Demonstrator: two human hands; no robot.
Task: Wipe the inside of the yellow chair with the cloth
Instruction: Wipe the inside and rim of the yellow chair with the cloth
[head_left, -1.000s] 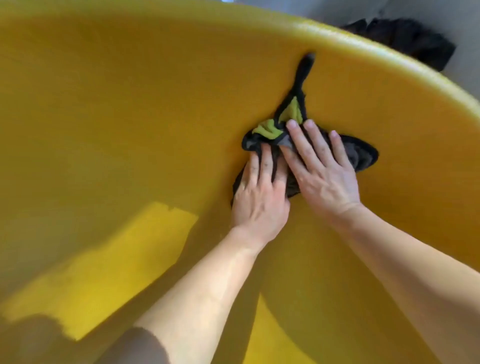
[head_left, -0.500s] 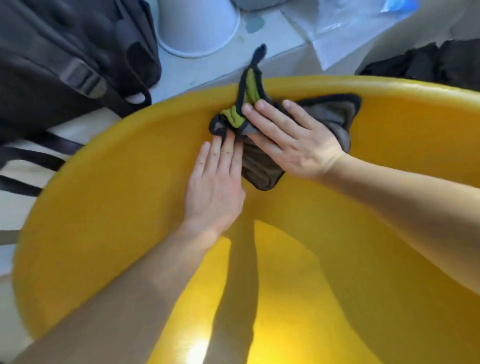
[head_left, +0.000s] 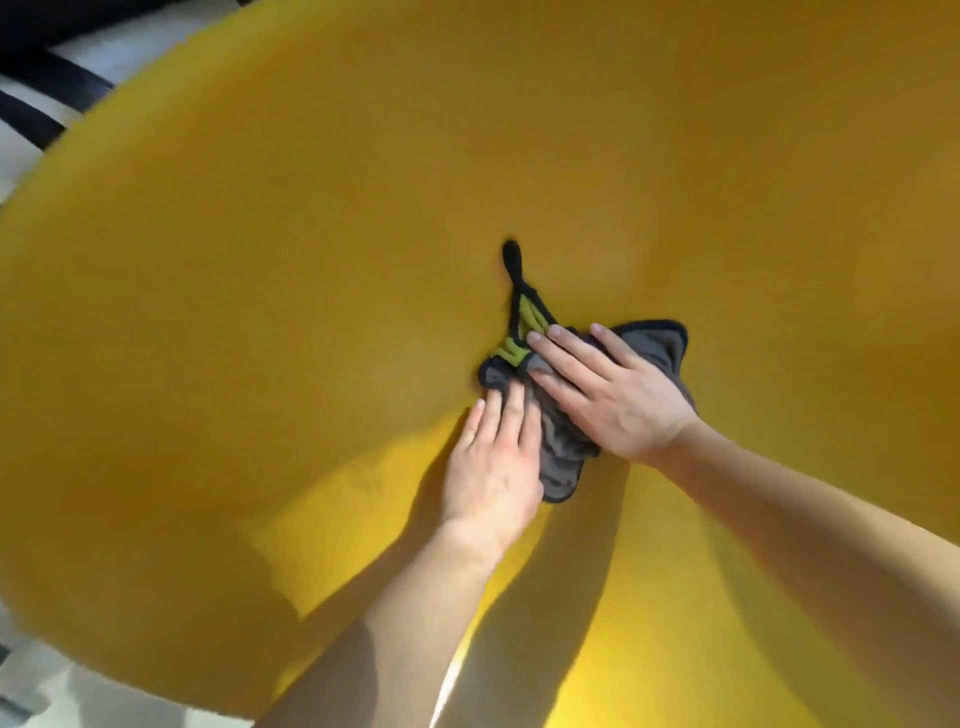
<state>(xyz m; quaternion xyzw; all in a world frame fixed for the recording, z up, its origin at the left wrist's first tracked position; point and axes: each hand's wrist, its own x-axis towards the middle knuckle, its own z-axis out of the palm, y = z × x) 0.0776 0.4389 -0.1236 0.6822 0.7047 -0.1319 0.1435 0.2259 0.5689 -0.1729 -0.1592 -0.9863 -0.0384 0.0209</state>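
Observation:
The yellow chair (head_left: 260, 338) fills almost the whole view, its curved inner wall rising away from me. A bunched grey cloth (head_left: 660, 345) with black trim, a green patch and a black loop lies flat against that wall near the middle. My right hand (head_left: 608, 395) presses on the cloth with fingers spread flat. My left hand (head_left: 493, 462) lies flat beside it, its fingertips on the cloth's lower left edge. Most of the cloth is hidden under the two hands.
Dark straps (head_left: 36, 98) on a pale floor show past the chair's rim at the top left. A strip of pale floor (head_left: 62, 691) shows at the bottom left. Sunlit patches lie on the chair's seat near my forearms.
Both hands have slid the cloth down from the chair's rim onto the middle of the inner wall. The view has dropped closer, so the bag and floor beyond the rim are mostly gone.

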